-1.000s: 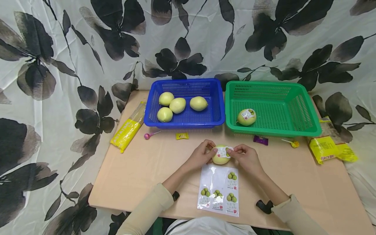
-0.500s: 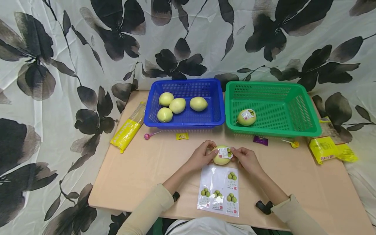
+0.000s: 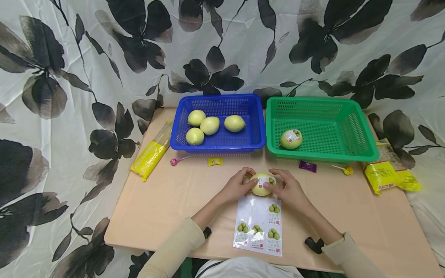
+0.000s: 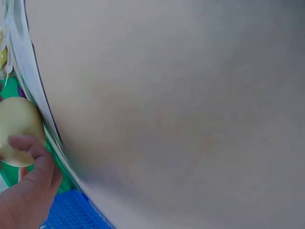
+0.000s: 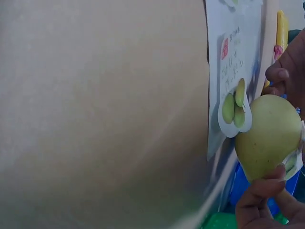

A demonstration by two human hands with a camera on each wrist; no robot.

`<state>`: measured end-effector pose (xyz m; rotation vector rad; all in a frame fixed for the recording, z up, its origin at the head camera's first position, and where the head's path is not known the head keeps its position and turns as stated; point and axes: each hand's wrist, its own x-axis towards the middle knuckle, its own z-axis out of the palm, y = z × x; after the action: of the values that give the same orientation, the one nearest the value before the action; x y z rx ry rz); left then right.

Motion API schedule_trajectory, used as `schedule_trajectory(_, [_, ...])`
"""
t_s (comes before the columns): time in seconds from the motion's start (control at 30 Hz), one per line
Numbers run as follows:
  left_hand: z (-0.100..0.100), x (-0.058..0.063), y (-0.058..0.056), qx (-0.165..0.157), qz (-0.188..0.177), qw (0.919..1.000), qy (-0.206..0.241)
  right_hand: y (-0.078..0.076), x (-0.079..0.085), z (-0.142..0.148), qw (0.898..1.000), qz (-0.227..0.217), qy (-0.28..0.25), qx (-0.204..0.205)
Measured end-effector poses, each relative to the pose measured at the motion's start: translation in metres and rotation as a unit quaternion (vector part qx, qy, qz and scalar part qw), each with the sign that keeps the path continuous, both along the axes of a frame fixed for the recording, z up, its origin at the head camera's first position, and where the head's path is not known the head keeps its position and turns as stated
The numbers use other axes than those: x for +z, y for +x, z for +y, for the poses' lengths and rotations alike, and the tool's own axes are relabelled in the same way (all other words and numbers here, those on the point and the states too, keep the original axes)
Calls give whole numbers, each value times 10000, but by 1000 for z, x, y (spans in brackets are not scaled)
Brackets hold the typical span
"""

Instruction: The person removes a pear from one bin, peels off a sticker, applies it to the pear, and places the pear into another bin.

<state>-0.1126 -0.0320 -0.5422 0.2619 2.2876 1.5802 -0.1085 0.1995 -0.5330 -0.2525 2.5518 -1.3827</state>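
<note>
Left hand (image 3: 238, 187) pinching pear (image 3: 258, 190), seemingly steadying it; right hand (image 3: 290, 190) pinching too, thumb touching label (image 3: 262, 181); sticker sheet (image 3: 255, 216) lying handy near tabletop's (image 3: 167, 216) front edge.

Small print (image 3: 274, 216) and red seals (image 3: 278, 249) mark a sticker sheet (image 3: 257, 231) at lower centre, the label (image 3: 263, 181) on a fruit (image 3: 257, 190) just above, and another on a second fruit (image 3: 287, 144) right of centre; a yellow packet (image 3: 147, 164) left and yellow bag (image 3: 383, 177) right bear lettering (image 3: 151, 155), none legible.
</note>
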Motion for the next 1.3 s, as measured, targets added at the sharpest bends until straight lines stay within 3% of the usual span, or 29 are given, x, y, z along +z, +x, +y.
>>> schedule_trajectory(0.33, [-1,1,2,-249,-129,9996,1,5,-6,-2,9930,578,452,929])
schedule_trajectory(0.43, [2,2,-1,-331,-97,9994,34,6,-10,-1,9929,661,561,811])
schedule_trajectory(0.6, [14,7,-8,-323,73,9993,179,10,-11,8,9926,967,685,267])
schedule_trajectory(0.73, [28,16,-23,-93,541,9981,287,11,-7,22,9887,1322,703,52])
schedule_trajectory(0.83, [40,21,-37,28,877,9953,419,10,-1,34,9865,1496,663,112])
schedule_trajectory(1.07, [60,15,-63,351,1311,9897,454,1,32,60,9816,1679,782,467])
schedule_trajectory(1.3, [74,12,-71,615,1595,9846,363,-27,83,89,9797,1536,1149,590])
